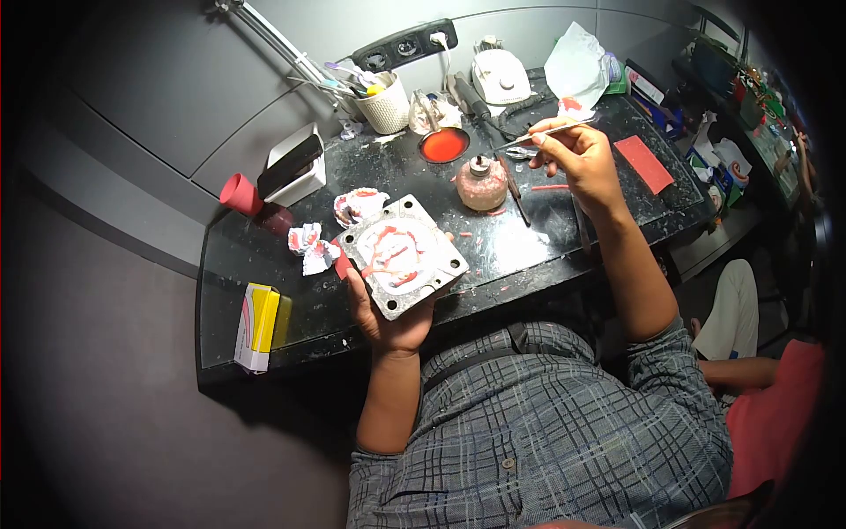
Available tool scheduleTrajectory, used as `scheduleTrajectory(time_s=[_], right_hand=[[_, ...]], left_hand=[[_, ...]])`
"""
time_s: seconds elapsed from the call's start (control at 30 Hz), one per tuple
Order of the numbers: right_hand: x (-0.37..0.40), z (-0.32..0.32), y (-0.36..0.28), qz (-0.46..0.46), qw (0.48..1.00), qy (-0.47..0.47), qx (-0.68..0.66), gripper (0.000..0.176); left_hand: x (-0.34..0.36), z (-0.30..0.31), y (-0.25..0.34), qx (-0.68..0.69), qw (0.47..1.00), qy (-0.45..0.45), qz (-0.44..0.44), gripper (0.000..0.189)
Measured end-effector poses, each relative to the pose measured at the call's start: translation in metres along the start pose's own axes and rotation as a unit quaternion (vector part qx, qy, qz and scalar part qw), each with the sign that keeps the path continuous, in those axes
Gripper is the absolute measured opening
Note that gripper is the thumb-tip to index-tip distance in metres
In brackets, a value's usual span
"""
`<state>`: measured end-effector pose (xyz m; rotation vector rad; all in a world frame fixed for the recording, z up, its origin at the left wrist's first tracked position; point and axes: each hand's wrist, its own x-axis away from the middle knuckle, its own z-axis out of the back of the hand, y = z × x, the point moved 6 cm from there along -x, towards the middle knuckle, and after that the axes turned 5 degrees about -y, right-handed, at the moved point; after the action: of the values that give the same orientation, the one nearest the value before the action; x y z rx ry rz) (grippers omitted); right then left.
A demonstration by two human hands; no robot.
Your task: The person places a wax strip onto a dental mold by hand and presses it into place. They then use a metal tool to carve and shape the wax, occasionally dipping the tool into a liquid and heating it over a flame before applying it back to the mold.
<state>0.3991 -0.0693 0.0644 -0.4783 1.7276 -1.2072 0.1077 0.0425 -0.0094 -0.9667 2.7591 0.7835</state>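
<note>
My left hand (392, 324) supports a square metal dental flask (429, 284) from below, thumb at its left side. White plaster fills the flask, with an arch of pink-red wax (394, 251) on top. A thin metal wax carver (564, 130) is pinched in the fingers of my right hand (586, 163), raised over the bench. Its tip points left, above a glass spirit burner (482, 185) with a metal cap. Beside the flask's left edge sit plaster pieces marked with red wax (310, 247).
A black bench (326, 326) carries a red wax sheet (644, 164), a dish of red wax (443, 145), a dark-handled tool (518, 198) and a yellow box (260, 326). A cup of brushes (385, 106) and a phone (291, 170) stand behind. Another person in red (780, 414) sits at right.
</note>
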Motion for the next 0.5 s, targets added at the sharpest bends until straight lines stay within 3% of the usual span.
scheduleTrajectory(time_s=[0.13, 0.2, 0.3, 0.5], right_hand=[[0.000, -0.001, -0.001, 0.001, 1.000, 0.000, 0.005, 0.013], [0.001, 0.000, 0.000, 0.001, 1.000, 0.000, 0.007, 0.013], [0.001, -0.001, 0.000, 0.000, 1.000, -0.001, 0.007, 0.013], [0.000, -0.001, 0.001, 0.005, 1.000, -0.003, 0.002, 0.013]], left_hand=[[-0.002, -0.007, -0.001, 0.020, 0.999, -0.023, 0.015, 0.103], [-0.002, -0.015, -0.001, 0.015, 0.998, -0.050, 0.018, 0.090], [-0.002, -0.005, -0.001, 0.007, 1.000, -0.003, -0.007, 0.089], [-0.003, -0.014, -0.002, 0.024, 0.999, -0.037, 0.006, 0.086]])
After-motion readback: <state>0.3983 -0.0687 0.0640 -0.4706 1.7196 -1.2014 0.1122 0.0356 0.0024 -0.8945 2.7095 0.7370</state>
